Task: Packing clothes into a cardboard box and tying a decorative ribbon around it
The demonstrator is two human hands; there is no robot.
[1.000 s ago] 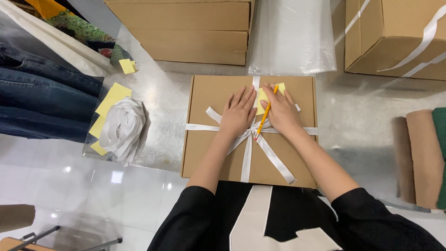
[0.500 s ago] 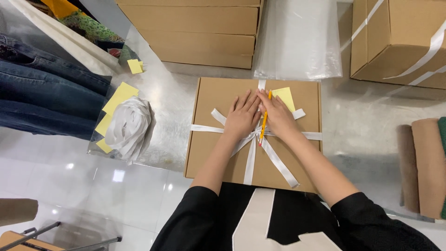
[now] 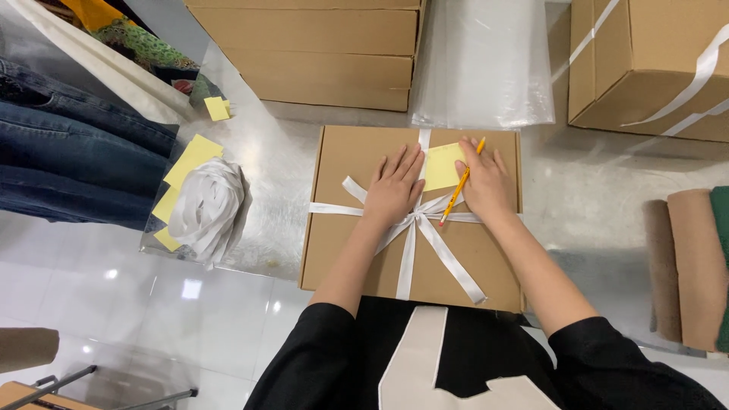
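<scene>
A glossy white tiled floor (image 3: 137,304) carries a flat cardboard box (image 3: 349,250) tied with white ribbon (image 3: 414,228), ringed by stacked cartons (image 3: 319,53), a clear plastic sheet (image 3: 486,68), folded jeans (image 3: 68,167) and loose yellow notes (image 3: 194,152). The left hand (image 3: 395,190) lies flat on the lid, fingers spread. The right hand (image 3: 486,182) presses a yellow sticky note (image 3: 442,165) beside the ribbon, a pencil (image 3: 460,190) tucked between its fingers (tip toward the knot). Since half a second ago both hands have flattened and parted, uncovering the note.

Folded jeans (image 3: 68,163), white ribbon bundle (image 3: 206,209) — cardboard boxes (image 3: 319,49), plastic bag (image 3: 484,64)
</scene>
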